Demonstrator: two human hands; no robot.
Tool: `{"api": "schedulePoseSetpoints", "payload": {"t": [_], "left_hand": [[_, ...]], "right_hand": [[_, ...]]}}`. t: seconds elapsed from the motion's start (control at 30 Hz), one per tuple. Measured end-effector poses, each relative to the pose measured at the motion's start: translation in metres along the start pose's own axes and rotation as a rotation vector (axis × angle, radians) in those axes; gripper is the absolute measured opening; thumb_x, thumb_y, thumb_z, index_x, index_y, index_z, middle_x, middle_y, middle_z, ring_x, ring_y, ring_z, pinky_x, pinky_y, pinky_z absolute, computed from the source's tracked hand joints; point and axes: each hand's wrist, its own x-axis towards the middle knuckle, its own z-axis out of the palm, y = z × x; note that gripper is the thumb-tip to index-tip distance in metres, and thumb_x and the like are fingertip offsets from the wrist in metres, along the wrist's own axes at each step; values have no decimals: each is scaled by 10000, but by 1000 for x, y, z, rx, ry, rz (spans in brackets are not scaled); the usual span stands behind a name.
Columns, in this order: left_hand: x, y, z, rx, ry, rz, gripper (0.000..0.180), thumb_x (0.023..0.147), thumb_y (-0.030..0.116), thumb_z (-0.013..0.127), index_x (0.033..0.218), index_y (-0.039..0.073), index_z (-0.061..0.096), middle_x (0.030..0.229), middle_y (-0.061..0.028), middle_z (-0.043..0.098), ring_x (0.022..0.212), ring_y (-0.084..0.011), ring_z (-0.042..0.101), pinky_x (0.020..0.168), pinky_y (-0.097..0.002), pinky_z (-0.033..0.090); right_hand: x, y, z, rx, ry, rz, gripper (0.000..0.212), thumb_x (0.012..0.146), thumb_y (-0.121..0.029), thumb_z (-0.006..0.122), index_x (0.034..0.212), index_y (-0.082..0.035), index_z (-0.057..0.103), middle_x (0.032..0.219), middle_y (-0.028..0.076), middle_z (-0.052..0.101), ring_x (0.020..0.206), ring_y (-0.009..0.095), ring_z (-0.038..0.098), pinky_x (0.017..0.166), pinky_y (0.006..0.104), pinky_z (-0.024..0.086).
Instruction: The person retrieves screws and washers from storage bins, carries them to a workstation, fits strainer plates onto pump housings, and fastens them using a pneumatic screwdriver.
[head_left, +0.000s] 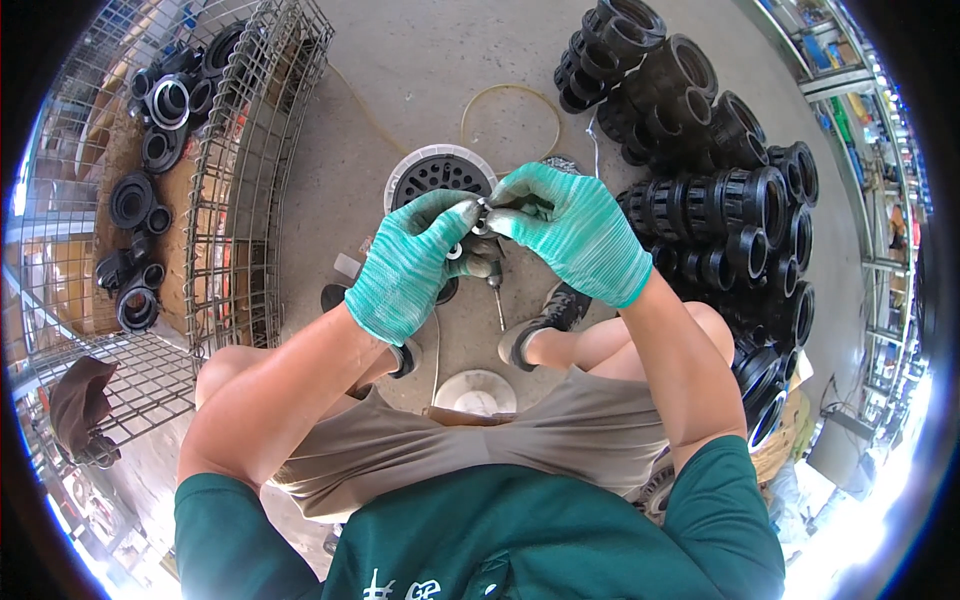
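Observation:
Both of my hands wear green knit gloves with grey fingertips and meet in front of me. My left hand [405, 268] is closed, its thumb and finger pinching a small metal part [482, 216]. From the other side my right hand [575, 232] pinches at the same part, its fingertips touching it. A small white ring [455, 251] shows by the left fingers. Below them a tool with a thin metal shaft [499, 305] points toward me; whether the left fingers hold it is hidden. Just beyond the hands is a black disc with holes [436, 176] inside a pale round rim.
A wire mesh cage [240, 170] with black ring-shaped fittings [135, 200] stands on the left. Stacked black ribbed pipe fittings [700, 205] fill the right side, near shelving [860, 130]. A thin hose [510, 88] curls on the floor ahead. A round pale stool [476, 393] lies between my legs.

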Motion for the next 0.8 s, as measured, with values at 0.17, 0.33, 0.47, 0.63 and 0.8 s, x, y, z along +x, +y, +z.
{"api": "schedulePoseSetpoints", "payload": {"t": [0.17,0.33,0.47,0.63,0.8], "left_hand": [[-3,1,-6,32,-57,-14,327,994,260,612,1212,15,606,1000,-92,700,821,-155,686,672,-282,568],[-6,4,-5,98,-63,-74,295,992,243,613,1210,45,608,942,-63,702,751,-119,659,644,-246,540],[-9,10,-4,162,-132,-72,320,972,263,658,1208,53,611,921,-29,691,740,-89,638,641,-227,522],[-10,11,0,277,-172,-75,368,948,291,699,1210,47,611,896,-10,674,727,-74,620,639,-213,506],[-7,14,-7,159,-118,-68,299,948,247,687,1153,42,616,830,-10,636,661,-74,589,535,-210,448]], "right_hand": [[-4,-8,-6,-42,-62,-9,193,897,-68,726,1066,-1,662,928,68,709,849,100,660,769,262,557],[-3,-13,-10,96,-133,68,201,897,-96,738,1051,0,652,932,69,704,848,116,660,767,268,560],[-2,-10,-13,244,-189,133,246,909,-139,736,1085,-14,617,917,78,700,777,122,658,666,276,563],[-1,-6,-14,210,-214,167,261,926,-171,723,1101,-27,594,873,71,690,678,122,652,591,252,536],[5,6,-7,297,-166,184,239,947,-205,702,1067,-25,602,843,65,680,652,118,640,570,247,520]]}}
